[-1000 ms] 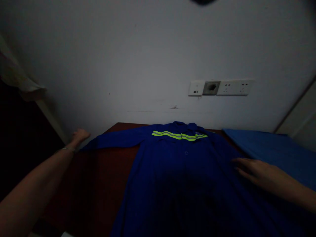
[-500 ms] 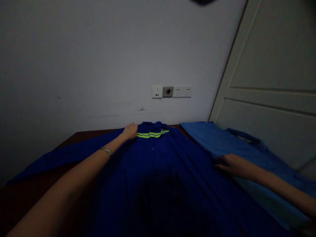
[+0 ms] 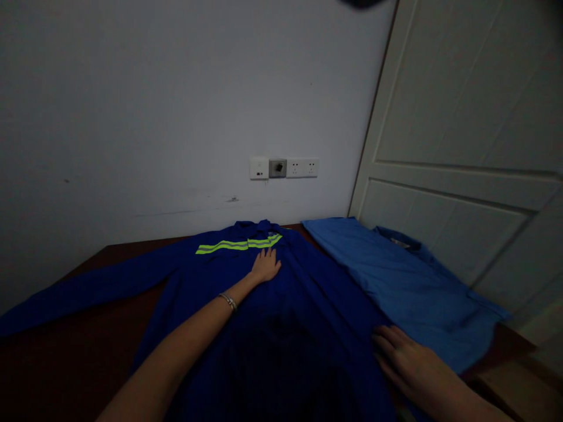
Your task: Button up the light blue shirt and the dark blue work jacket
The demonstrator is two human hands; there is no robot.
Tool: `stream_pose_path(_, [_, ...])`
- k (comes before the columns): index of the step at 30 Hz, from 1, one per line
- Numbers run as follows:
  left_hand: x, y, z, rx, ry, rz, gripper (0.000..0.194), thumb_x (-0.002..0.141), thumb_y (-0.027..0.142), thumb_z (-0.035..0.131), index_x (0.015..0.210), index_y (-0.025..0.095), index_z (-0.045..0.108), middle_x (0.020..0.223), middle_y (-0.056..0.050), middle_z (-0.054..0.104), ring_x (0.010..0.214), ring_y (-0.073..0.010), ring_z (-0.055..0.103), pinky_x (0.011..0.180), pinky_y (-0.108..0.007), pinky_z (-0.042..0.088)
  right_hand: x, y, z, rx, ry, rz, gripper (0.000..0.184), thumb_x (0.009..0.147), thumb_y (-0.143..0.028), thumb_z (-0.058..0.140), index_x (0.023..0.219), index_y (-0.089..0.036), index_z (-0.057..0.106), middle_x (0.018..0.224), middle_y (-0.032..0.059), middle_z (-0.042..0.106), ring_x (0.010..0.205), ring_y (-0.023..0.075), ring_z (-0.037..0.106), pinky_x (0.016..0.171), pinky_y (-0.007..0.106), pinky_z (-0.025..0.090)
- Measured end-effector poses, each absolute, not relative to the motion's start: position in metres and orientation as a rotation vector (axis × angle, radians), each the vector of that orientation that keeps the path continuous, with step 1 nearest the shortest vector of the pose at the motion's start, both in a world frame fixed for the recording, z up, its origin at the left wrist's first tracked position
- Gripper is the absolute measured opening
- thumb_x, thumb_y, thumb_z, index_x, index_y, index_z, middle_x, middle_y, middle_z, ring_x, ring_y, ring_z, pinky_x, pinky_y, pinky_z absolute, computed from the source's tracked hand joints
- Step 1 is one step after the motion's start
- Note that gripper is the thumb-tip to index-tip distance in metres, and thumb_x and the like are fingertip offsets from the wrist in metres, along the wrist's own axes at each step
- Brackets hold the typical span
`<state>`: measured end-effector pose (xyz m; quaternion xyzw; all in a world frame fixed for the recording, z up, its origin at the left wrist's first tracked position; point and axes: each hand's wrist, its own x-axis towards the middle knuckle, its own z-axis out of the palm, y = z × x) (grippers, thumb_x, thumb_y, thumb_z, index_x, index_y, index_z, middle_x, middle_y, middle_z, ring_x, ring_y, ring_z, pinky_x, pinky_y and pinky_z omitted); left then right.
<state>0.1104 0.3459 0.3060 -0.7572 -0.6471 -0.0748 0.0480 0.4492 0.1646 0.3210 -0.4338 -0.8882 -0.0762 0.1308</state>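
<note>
A dark blue long-sleeved work shirt (image 3: 206,281) lies spread front up, its collar toward the wall, with a yellow-green reflective stripe (image 3: 233,245) across the chest. My left hand (image 3: 265,266) rests flat on the chest just below the stripe, fingers spread. A silver bracelet is on that wrist. Lower right, my right hand (image 3: 402,354) lies at the outer edge of the shirt's right-side sleeve, fingers bent a little and thumb apart from them. Its fingertips touch the sleeve; no fabric is visibly gripped. The lower front of the shirt is in deep shadow.
A lighter blue garment (image 3: 396,281) lies to the right, partly beside the sleeve. Both are on a dark reddish-brown tabletop (image 3: 88,363). Behind stands a pale wall with sockets (image 3: 301,168); a panelled white door (image 3: 453,140) rises on the right.
My left hand has moved from the left end of the stripe to the right and down onto the chest. My right hand has come down along the sleeve. The view has shifted right.
</note>
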Motion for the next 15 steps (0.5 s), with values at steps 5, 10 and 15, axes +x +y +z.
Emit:
stream_pose_path(5, [0.107, 0.342, 0.308, -2.327, -1.997, -0.232, 0.059, 0.088, 0.043, 0.022, 0.136, 0.009, 0.026, 0.142, -0.016, 0.028, 0.129, -0.0319, 0.024, 0.102, -0.043, 0.023, 0.463, 0.179, 0.327, -1.373, -2.504, 0.036, 0.029, 0.08, -0.018, 0.033, 0.086, -0.023, 0.062, 0.083, 0.0067, 0.067, 0.073, 0.0201, 0.065, 0.063, 0.03, 0.052])
stream_pose_path(10, [0.108, 0.34, 0.308, -2.336, -2.004, -0.195, 0.059, 0.088, 0.042, 0.022, 0.137, 0.008, 0.025, 0.143, -0.016, 0.025, 0.131, -0.0324, 0.021, 0.103, -0.044, 0.021, 0.489, 0.214, 0.37, -1.513, -2.278, 0.155, 0.03, 0.082, -0.033, 0.036, 0.093, -0.022, 0.062, 0.086, 0.0086, 0.069, 0.079, 0.0244, 0.065, 0.071, 0.034, 0.05])
stream_pose_path(15, [0.106, 0.338, 0.31, -2.383, -2.014, -0.133, 0.063, 0.088, 0.046, 0.019, 0.138, 0.007, 0.022, 0.144, -0.016, 0.02, 0.132, -0.0333, 0.017, 0.103, -0.045, 0.021, 0.516, 0.288, 0.446, -1.505, -2.182, 0.199, 0.025, 0.078, -0.027, 0.039, 0.078, -0.017, 0.062, 0.086, 0.012, 0.068, 0.08, 0.0241, 0.063, 0.071, 0.03, 0.047])
